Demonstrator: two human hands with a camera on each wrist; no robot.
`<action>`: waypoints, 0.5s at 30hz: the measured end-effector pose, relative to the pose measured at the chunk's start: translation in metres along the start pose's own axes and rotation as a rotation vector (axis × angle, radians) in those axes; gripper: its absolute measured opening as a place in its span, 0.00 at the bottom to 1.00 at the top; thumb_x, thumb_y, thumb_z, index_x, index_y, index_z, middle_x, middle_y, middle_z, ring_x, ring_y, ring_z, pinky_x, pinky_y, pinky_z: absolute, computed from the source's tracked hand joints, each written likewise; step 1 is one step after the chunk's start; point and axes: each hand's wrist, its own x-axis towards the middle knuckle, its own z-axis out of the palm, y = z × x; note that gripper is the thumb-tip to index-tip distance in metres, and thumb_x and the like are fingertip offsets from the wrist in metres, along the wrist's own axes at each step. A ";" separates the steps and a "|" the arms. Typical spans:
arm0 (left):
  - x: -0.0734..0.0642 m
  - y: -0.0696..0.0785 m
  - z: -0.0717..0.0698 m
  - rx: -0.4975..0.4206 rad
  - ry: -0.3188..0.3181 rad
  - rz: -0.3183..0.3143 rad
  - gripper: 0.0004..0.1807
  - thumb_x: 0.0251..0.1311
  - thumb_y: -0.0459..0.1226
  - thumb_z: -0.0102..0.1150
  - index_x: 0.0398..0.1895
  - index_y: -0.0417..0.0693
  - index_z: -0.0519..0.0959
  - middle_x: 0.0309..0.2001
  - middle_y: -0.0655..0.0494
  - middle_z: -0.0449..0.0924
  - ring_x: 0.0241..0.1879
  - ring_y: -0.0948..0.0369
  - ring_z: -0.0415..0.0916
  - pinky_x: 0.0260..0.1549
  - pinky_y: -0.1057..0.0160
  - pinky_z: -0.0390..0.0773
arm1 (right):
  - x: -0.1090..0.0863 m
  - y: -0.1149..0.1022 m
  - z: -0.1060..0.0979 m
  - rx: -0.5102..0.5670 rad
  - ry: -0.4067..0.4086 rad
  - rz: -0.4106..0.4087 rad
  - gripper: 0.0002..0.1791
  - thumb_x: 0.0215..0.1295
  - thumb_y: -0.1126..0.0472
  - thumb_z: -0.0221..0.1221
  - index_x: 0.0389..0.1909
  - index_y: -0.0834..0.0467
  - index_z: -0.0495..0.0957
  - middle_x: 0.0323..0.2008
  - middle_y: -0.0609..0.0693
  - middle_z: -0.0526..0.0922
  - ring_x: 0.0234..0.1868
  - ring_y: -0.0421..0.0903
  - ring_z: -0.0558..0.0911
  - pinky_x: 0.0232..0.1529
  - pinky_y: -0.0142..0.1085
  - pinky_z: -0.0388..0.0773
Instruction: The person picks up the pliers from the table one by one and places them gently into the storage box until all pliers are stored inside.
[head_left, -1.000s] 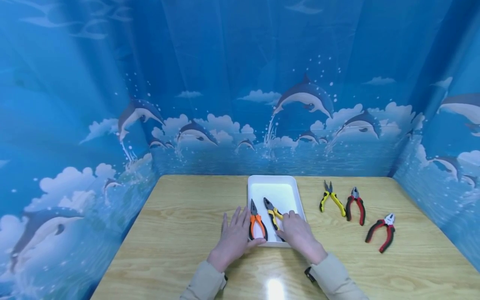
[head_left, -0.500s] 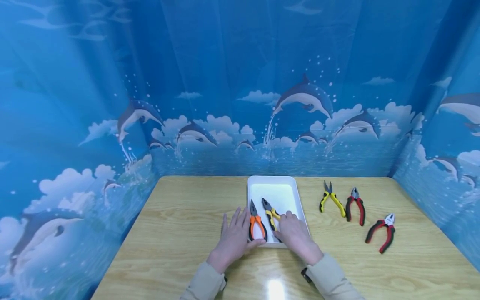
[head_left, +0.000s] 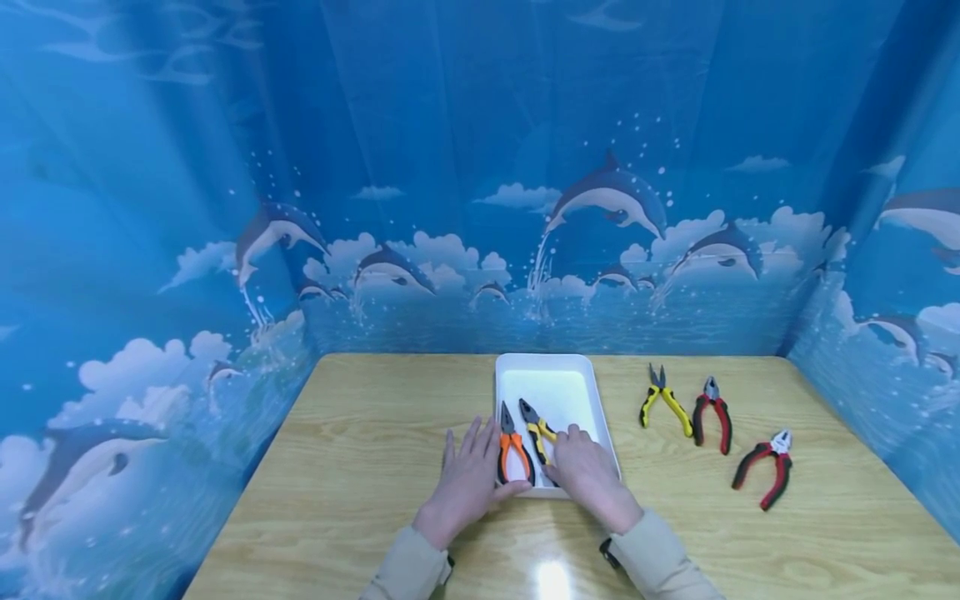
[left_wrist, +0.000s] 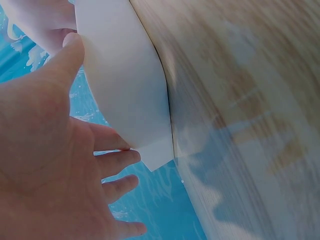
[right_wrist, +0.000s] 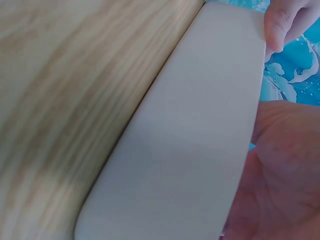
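Observation:
Inside the white tray (head_left: 555, 379) lie orange-and-black long-nose pliers (head_left: 509, 435) at the left, with yellow-and-black combination pliers (head_left: 534, 423) beside them. My right hand (head_left: 591, 472) holds the yellow-and-black pliers by the handles, covering their lower part. Spread over the tray's left edge, my left hand (head_left: 465, 482) has straight fingers along the side and its thumb at the near rim. In the left wrist view, the thumb and fingertips of the left hand (left_wrist: 55, 145) meet the tray wall (left_wrist: 125, 80). The tray wall (right_wrist: 170, 135) hides the pliers in the right wrist view.
Right of the tray on the wooden table (head_left: 375, 433) lie yellow-and-black long-nose pliers (head_left: 658, 386), red-and-black pliers (head_left: 711, 400) and another red-and-black pair (head_left: 777, 450). A blue dolphin-print curtain (head_left: 450, 208) encloses the table's back and sides.
My right hand has shifted slightly left, bringing the yellow-and-black pliers closer to the orange ones. The left hand stays in place at the tray's edge.

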 end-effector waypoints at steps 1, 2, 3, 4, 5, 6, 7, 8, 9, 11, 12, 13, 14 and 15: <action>0.000 0.000 0.000 0.000 0.000 0.001 0.54 0.63 0.68 0.51 0.79 0.40 0.56 0.80 0.43 0.51 0.79 0.43 0.46 0.72 0.29 0.46 | -0.001 0.000 -0.001 0.003 0.001 -0.005 0.28 0.59 0.47 0.72 0.45 0.68 0.79 0.34 0.55 0.74 0.30 0.46 0.72 0.27 0.36 0.76; -0.001 0.001 -0.001 0.002 0.001 0.001 0.53 0.63 0.68 0.51 0.79 0.40 0.56 0.80 0.43 0.51 0.79 0.44 0.46 0.72 0.29 0.46 | -0.001 0.000 -0.001 0.005 0.004 -0.012 0.28 0.59 0.48 0.72 0.46 0.68 0.79 0.34 0.55 0.74 0.31 0.46 0.72 0.27 0.36 0.76; -0.001 0.001 -0.001 0.002 0.002 0.001 0.53 0.63 0.69 0.51 0.79 0.40 0.56 0.80 0.43 0.52 0.79 0.44 0.46 0.72 0.29 0.47 | -0.002 0.000 -0.001 0.012 0.010 -0.019 0.28 0.58 0.48 0.72 0.46 0.68 0.79 0.34 0.55 0.74 0.31 0.46 0.73 0.27 0.36 0.77; -0.001 0.001 -0.001 0.003 0.002 0.000 0.53 0.63 0.69 0.51 0.79 0.40 0.56 0.80 0.43 0.52 0.79 0.44 0.46 0.72 0.29 0.47 | -0.002 0.000 -0.002 0.014 0.017 -0.027 0.29 0.58 0.48 0.73 0.46 0.68 0.79 0.34 0.56 0.74 0.31 0.47 0.73 0.27 0.37 0.77; -0.001 0.001 -0.001 0.002 0.002 0.000 0.53 0.63 0.68 0.51 0.79 0.40 0.56 0.80 0.43 0.52 0.79 0.44 0.46 0.72 0.30 0.47 | -0.003 0.000 -0.002 0.017 0.021 -0.032 0.29 0.58 0.48 0.73 0.46 0.69 0.79 0.34 0.56 0.74 0.31 0.47 0.73 0.27 0.37 0.77; -0.001 0.001 -0.001 0.003 0.000 -0.002 0.53 0.63 0.68 0.51 0.79 0.40 0.56 0.80 0.43 0.51 0.79 0.44 0.46 0.72 0.30 0.47 | -0.004 0.000 -0.002 0.019 0.028 -0.040 0.29 0.58 0.49 0.73 0.46 0.69 0.79 0.34 0.56 0.74 0.31 0.47 0.73 0.27 0.37 0.77; -0.001 0.001 -0.001 0.002 0.001 -0.003 0.53 0.63 0.68 0.52 0.79 0.40 0.57 0.80 0.43 0.52 0.79 0.44 0.47 0.72 0.30 0.47 | -0.004 0.000 -0.002 0.021 0.034 -0.048 0.29 0.57 0.49 0.73 0.46 0.69 0.79 0.34 0.56 0.74 0.31 0.47 0.73 0.27 0.38 0.78; -0.001 0.001 -0.001 0.001 0.000 -0.004 0.53 0.63 0.68 0.52 0.79 0.40 0.56 0.80 0.43 0.51 0.79 0.44 0.46 0.72 0.30 0.47 | -0.005 0.000 -0.001 0.026 0.038 -0.054 0.29 0.57 0.49 0.73 0.47 0.69 0.79 0.34 0.56 0.74 0.32 0.47 0.74 0.28 0.38 0.78; -0.001 0.001 -0.001 -0.001 0.001 -0.004 0.53 0.63 0.68 0.52 0.79 0.40 0.57 0.80 0.43 0.52 0.79 0.44 0.46 0.72 0.30 0.47 | -0.005 0.001 -0.001 0.031 0.041 -0.060 0.29 0.57 0.49 0.73 0.48 0.69 0.79 0.35 0.56 0.75 0.32 0.48 0.74 0.29 0.38 0.79; -0.002 0.001 0.000 -0.005 0.002 -0.004 0.54 0.63 0.68 0.52 0.79 0.40 0.57 0.79 0.43 0.52 0.79 0.44 0.46 0.72 0.30 0.46 | -0.005 0.001 0.000 0.043 0.043 -0.069 0.31 0.57 0.50 0.73 0.51 0.70 0.78 0.36 0.57 0.76 0.33 0.48 0.75 0.30 0.38 0.80; -0.001 0.001 0.000 -0.005 0.000 -0.005 0.54 0.63 0.68 0.52 0.79 0.40 0.56 0.80 0.43 0.51 0.79 0.44 0.46 0.72 0.30 0.46 | -0.005 0.000 0.000 0.047 0.045 -0.074 0.32 0.57 0.50 0.73 0.53 0.71 0.78 0.37 0.57 0.76 0.34 0.48 0.75 0.31 0.38 0.81; -0.001 0.001 -0.001 -0.006 0.003 -0.005 0.54 0.63 0.68 0.52 0.79 0.40 0.56 0.80 0.43 0.51 0.79 0.44 0.46 0.72 0.30 0.46 | -0.005 0.000 0.000 0.054 0.048 -0.078 0.33 0.57 0.50 0.73 0.54 0.71 0.78 0.37 0.57 0.76 0.34 0.48 0.76 0.31 0.39 0.81; -0.001 0.001 -0.001 -0.005 0.001 -0.005 0.53 0.63 0.68 0.52 0.79 0.40 0.56 0.80 0.43 0.51 0.79 0.44 0.46 0.72 0.30 0.46 | -0.005 0.000 0.001 0.058 0.050 -0.082 0.34 0.57 0.50 0.73 0.55 0.71 0.78 0.37 0.58 0.77 0.34 0.48 0.76 0.32 0.39 0.81; -0.001 0.001 0.000 -0.004 0.001 -0.005 0.53 0.63 0.69 0.51 0.79 0.40 0.57 0.80 0.43 0.51 0.79 0.44 0.46 0.72 0.30 0.46 | -0.005 -0.001 0.001 0.061 0.053 -0.085 0.34 0.57 0.49 0.73 0.56 0.71 0.77 0.38 0.58 0.77 0.35 0.49 0.76 0.32 0.39 0.81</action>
